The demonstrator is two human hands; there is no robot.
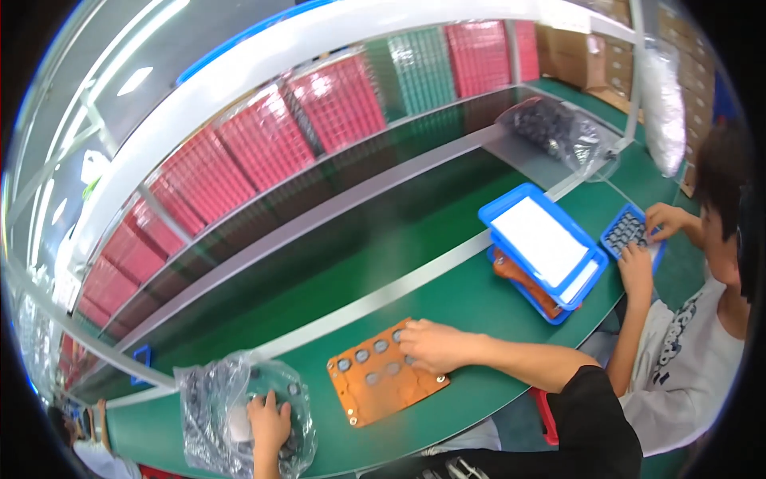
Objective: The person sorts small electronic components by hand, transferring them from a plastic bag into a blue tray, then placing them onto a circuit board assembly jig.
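An orange plate (391, 394) lies on the green table, with screws at its corners and round grey pieces (361, 356) set in rows on it. My right hand (435, 346) reaches over the plate's right upper part, its fingers bent down and closed beside a round piece; whatever they pinch is hidden. To the left sits a clear plastic bag (203, 427) holding dark round pieces (294, 389). My left hand (270, 421) rests at the bag's opening among them, fingers apart, with nothing plainly held.
Blue trays (586, 281) with a white sheet and another orange plate (511, 270) stand to the right. Beyond them a co-worker's hands touch a blue tray (614, 239) of small parts. A conveyor belt (383, 239) runs behind the table; a bag of dark parts (550, 128) lies farther back.
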